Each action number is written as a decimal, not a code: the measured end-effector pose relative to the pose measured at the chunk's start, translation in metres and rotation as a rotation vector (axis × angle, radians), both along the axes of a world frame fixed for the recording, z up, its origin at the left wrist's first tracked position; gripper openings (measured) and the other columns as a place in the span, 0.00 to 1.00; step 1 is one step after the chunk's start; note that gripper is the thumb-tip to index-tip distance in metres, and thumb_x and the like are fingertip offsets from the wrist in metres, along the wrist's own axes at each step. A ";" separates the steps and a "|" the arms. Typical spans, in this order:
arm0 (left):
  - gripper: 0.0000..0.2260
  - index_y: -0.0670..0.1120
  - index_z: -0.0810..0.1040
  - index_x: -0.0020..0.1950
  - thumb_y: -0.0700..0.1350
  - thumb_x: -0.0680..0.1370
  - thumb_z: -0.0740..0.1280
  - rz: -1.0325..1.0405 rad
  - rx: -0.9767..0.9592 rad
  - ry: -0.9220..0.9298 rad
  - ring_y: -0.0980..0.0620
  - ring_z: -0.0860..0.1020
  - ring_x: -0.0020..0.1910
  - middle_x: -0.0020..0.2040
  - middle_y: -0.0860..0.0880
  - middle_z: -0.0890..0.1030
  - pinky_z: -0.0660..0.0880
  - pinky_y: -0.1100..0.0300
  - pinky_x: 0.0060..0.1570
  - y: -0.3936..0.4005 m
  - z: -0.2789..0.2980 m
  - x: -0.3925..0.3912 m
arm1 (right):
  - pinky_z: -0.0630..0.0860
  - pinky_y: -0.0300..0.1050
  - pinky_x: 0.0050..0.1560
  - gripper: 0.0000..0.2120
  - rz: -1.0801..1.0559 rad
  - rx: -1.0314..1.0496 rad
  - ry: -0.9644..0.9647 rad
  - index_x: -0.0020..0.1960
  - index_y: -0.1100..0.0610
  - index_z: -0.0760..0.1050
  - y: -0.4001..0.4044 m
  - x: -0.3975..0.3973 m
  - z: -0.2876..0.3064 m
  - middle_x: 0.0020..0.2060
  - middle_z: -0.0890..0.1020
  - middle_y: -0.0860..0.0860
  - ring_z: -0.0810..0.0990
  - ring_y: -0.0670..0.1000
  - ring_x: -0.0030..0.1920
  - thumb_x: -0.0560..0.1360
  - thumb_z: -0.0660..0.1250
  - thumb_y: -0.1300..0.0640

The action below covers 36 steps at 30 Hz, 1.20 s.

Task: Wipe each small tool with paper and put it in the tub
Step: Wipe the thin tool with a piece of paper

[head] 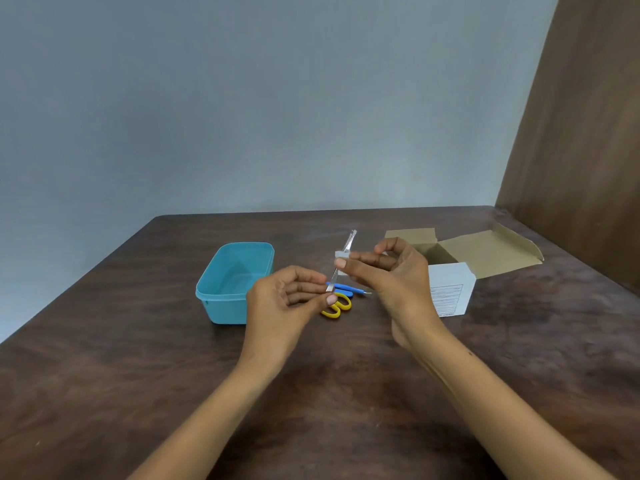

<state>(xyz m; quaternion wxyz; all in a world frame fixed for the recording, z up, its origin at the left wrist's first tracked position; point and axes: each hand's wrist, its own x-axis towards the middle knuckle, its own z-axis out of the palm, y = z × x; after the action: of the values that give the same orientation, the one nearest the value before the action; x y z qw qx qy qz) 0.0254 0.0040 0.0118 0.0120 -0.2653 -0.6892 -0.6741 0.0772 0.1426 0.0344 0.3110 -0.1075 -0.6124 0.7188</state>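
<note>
A teal tub is sitting on the left part of the dark wooden bench, open at the top, and nothing is showing inside it. Just to its right, the left hand is hovering above the bench, its thumb and fingertips pinching the lower end of a slim silver tool. The tool is slanting up and away from that hand toward the far side of the bench, its upper tip standing free above both hands. Partway along it, the right hand is pinching a small piece of white paper around the shaft between thumb and forefinger, the other fingers curling loosely.

Below the two hands, lying on the bench, a pair of yellow-handled scissors is resting just beside a blue-handled tool with a thin metal point; both are lying between the tub and the box. Further right, a white cardboard box with printed lines on its side is standing open, its brown flaps spreading outward; what it is holding cannot be made out. A brown panel is rising at the far right.
</note>
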 end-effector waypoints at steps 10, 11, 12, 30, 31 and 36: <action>0.14 0.43 0.72 0.36 0.31 0.65 0.76 0.067 0.058 0.041 0.51 0.85 0.38 0.37 0.41 0.84 0.80 0.63 0.38 0.001 0.004 0.007 | 0.81 0.42 0.40 0.24 0.093 0.006 -0.024 0.45 0.58 0.67 -0.001 0.001 -0.001 0.38 0.86 0.56 0.85 0.53 0.37 0.60 0.78 0.70; 0.15 0.43 0.71 0.36 0.31 0.65 0.76 0.063 0.055 0.043 0.51 0.85 0.38 0.37 0.40 0.84 0.80 0.63 0.38 0.001 0.004 0.008 | 0.80 0.43 0.40 0.24 0.091 0.011 -0.033 0.44 0.58 0.67 -0.001 0.001 -0.002 0.38 0.86 0.55 0.85 0.52 0.37 0.59 0.78 0.70; 0.15 0.43 0.71 0.36 0.31 0.65 0.76 0.056 0.056 0.036 0.51 0.85 0.37 0.37 0.39 0.83 0.80 0.63 0.37 0.002 0.004 0.008 | 0.80 0.44 0.41 0.24 0.088 0.015 -0.043 0.44 0.58 0.67 -0.002 0.000 -0.003 0.38 0.86 0.55 0.85 0.52 0.37 0.59 0.79 0.70; 0.07 0.39 0.81 0.48 0.32 0.71 0.70 -0.196 0.201 -0.361 0.52 0.85 0.37 0.38 0.43 0.86 0.79 0.67 0.38 0.001 0.013 0.010 | 0.79 0.36 0.40 0.11 0.130 -0.246 -0.020 0.46 0.58 0.80 0.014 0.001 0.003 0.40 0.85 0.52 0.84 0.45 0.41 0.64 0.75 0.65; 0.07 0.39 0.82 0.48 0.32 0.71 0.70 -0.199 0.192 -0.361 0.52 0.85 0.38 0.38 0.43 0.86 0.79 0.67 0.37 0.001 0.013 0.010 | 0.79 0.36 0.40 0.11 0.145 -0.245 -0.018 0.46 0.58 0.80 0.013 0.001 0.004 0.39 0.85 0.51 0.84 0.44 0.40 0.64 0.75 0.64; 0.07 0.39 0.82 0.48 0.32 0.72 0.69 -0.186 0.181 -0.361 0.53 0.84 0.37 0.37 0.43 0.85 0.78 0.68 0.36 0.002 0.012 0.009 | 0.79 0.36 0.40 0.16 0.172 -0.244 -0.021 0.46 0.58 0.80 0.011 0.002 0.007 0.37 0.85 0.50 0.84 0.44 0.40 0.59 0.76 0.60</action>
<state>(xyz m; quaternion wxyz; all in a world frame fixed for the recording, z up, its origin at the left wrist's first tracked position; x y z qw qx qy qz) 0.0348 0.0060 0.0234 -0.1498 -0.2005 -0.5894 -0.7681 0.0787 0.1539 0.0409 0.2265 -0.0990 -0.5307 0.8107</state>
